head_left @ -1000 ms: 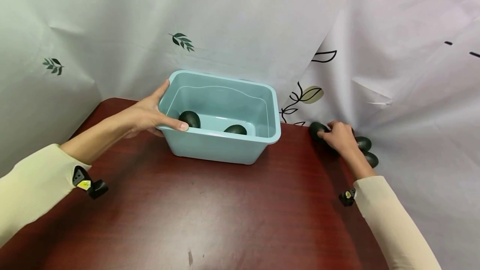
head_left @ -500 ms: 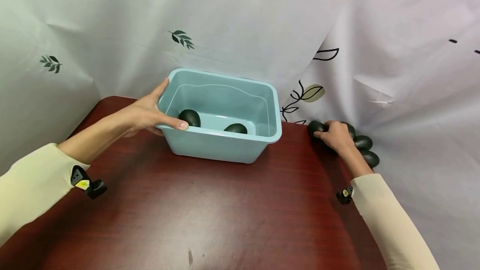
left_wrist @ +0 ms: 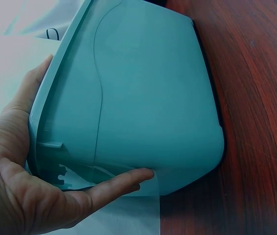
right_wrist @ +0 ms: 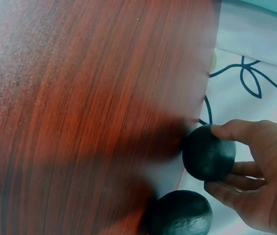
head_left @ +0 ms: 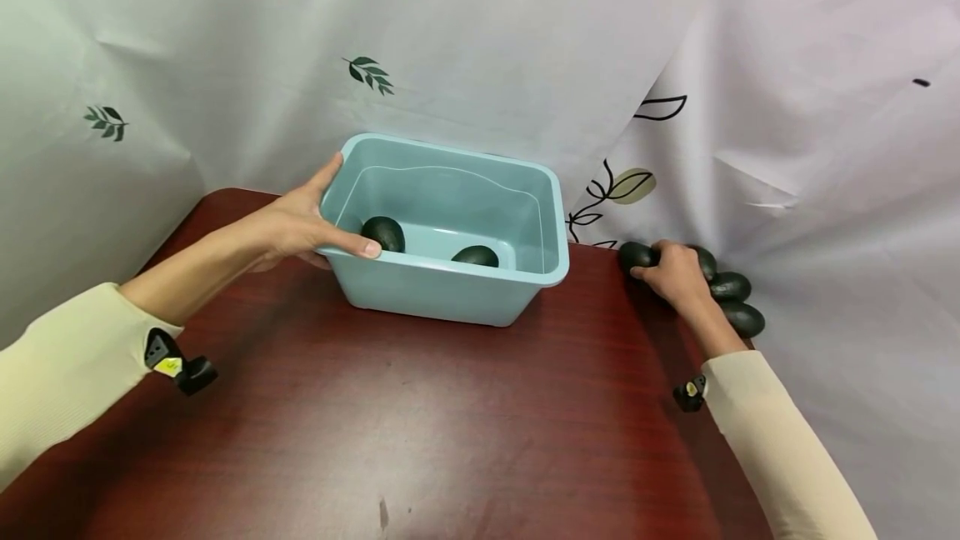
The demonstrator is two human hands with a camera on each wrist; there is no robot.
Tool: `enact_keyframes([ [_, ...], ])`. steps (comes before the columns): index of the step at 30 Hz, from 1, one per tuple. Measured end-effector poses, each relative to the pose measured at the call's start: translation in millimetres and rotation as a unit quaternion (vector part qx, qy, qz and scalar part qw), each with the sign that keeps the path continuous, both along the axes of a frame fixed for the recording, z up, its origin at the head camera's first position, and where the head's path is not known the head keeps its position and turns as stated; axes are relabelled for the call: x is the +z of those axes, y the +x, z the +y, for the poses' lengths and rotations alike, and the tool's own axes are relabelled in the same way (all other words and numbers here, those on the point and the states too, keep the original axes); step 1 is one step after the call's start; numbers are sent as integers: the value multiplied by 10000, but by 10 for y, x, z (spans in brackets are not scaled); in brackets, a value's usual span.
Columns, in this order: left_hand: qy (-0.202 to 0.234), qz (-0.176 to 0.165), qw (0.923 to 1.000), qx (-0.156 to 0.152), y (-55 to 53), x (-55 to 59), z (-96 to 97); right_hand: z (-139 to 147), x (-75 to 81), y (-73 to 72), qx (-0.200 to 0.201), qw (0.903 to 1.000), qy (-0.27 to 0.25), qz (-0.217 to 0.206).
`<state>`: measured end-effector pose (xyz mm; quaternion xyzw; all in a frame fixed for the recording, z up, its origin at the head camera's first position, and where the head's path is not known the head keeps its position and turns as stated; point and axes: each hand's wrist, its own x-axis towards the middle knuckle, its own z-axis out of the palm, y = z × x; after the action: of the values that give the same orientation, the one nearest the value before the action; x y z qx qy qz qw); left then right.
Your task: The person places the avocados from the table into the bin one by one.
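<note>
My left hand grips the left end of a light blue plastic tub, its thumb lying over the front rim. In the left wrist view, the fingers of that hand run along the tub's outer wall. Two dark green avocados lie inside on the tub floor, one left and one right. Over at the table's right edge, my right hand holds another avocado between thumb and fingers. Close beside it is a further avocado; several others sit in a row behind the hand.
The reddish-brown wooden table spreads out in front of the tub. White sheeting printed with leaves hangs close behind the tub and along the right side, next to the row of avocados.
My right hand has shifted slightly, so more of the avocado behind it shows. The left hand and the tub stay in place; the head view has tilted a little.
</note>
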<state>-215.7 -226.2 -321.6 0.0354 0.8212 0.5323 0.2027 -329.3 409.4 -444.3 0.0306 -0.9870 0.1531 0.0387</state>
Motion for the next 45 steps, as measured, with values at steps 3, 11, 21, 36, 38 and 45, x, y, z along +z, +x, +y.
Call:
enact_keyframes([
  [3,-1,3,10000,-4,-1,1,5,95,-119,-117,-21,10000,15,-23],
  [11,-11,6,10000,-3,2,4,10,98,-137,-148,-128,9999,25,-49],
  [21,-32,18,10000,4,6,-7,-1,-428,429,392,-198,9993,-173,-251],
  [36,25,50,10000,-49,2,-14,-11,-597,650,508,-97,9998,-167,-30],
  [38,32,47,10000,-50,4,-13,-11,-617,678,505,-90,9998,-201,31],
  [45,29,41,10000,-56,3,-14,-11,-682,793,514,-5,9996,-245,148],
])
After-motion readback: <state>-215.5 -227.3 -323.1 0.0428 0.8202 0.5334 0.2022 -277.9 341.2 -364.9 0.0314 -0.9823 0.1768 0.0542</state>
